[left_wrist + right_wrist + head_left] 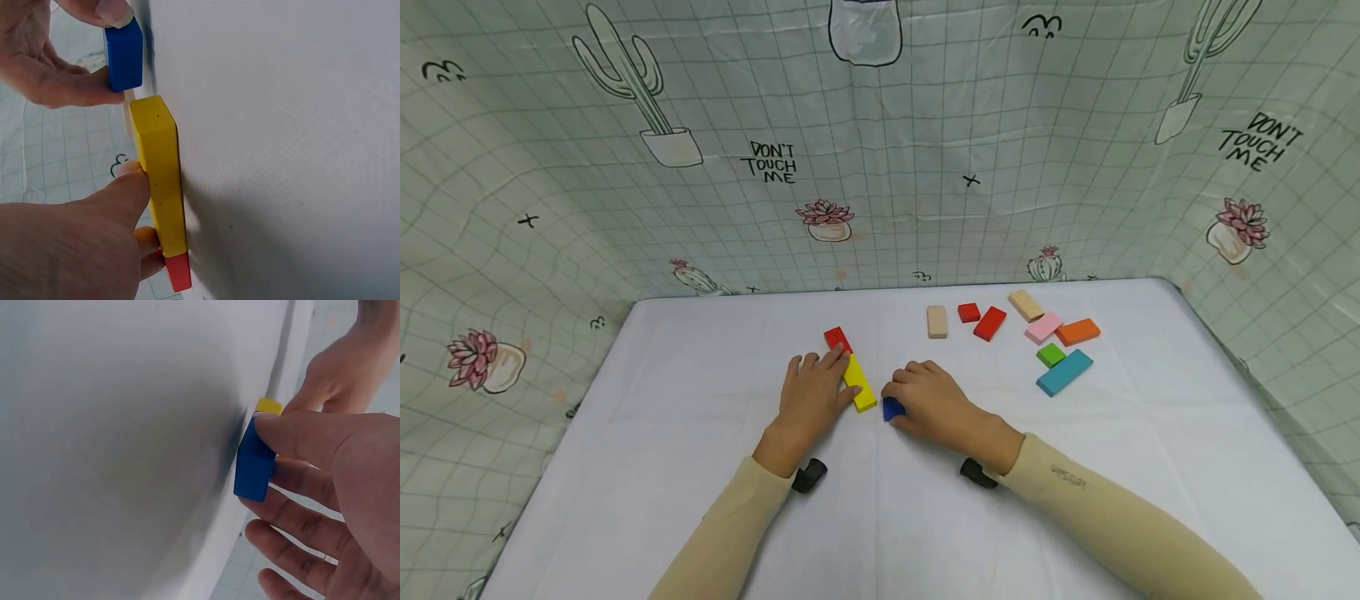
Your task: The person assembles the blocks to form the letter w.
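My right hand (936,404) pinches a blue block (255,465) between thumb and fingers, and covers much of it in the head view. To its left, a long yellow block (860,383) lies end to end with a red block (837,337), forming a slanted row. My left hand (811,392) rests on that row, its thumb at the yellow block's edge and a fingertip near the joint with the red one. In the left wrist view the blue block is close to the yellow block's near end.
Loose blocks lie at the back right: a beige block (937,322), red ones (990,323), a pink block (1043,327), an orange block (1078,332), a green block (1051,355) and a teal block (1065,372). A patterned cloth (895,167) hangs behind the white table (700,350).
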`<state>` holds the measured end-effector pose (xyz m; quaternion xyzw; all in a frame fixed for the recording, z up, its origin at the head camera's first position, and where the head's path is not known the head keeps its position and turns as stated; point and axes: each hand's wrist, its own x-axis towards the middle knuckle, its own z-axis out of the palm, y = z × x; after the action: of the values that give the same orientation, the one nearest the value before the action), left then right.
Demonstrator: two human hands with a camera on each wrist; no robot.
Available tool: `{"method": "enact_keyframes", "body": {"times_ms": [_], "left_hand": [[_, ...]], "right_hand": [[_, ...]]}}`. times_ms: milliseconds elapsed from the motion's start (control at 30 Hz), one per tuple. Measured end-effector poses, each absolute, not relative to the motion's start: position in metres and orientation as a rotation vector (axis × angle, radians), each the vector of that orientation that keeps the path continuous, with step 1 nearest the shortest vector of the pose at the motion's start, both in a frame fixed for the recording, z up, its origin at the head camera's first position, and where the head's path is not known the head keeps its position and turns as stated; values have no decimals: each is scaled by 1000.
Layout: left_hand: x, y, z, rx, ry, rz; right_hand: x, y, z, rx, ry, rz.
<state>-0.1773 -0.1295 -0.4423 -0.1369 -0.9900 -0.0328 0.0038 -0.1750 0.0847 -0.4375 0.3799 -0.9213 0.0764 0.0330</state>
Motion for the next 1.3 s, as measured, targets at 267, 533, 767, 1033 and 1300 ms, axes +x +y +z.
{"method": "enact_keyframes", "body": {"times_ms": [267, 533, 767, 1033, 1300], "left_hand": [[-176, -131, -444, -446, -3074, -110], [-176, -130, -445, -448, -3062, -101], [-175, -131, -445, -443, -3064, -90], [-177, -130, -446, -446, -3055, -111], [-175, -130, -445, -446, -3054, -117]], "right_hand": [[-175, 78, -442, 1156, -2849, 239], [-174, 78, -444, 1122, -2863, 256], [-174, 79, -443, 1125, -2847, 255], [-175, 78, -444, 1116, -2841, 256], [-174, 78, -445, 1112, -2837, 269]]}}
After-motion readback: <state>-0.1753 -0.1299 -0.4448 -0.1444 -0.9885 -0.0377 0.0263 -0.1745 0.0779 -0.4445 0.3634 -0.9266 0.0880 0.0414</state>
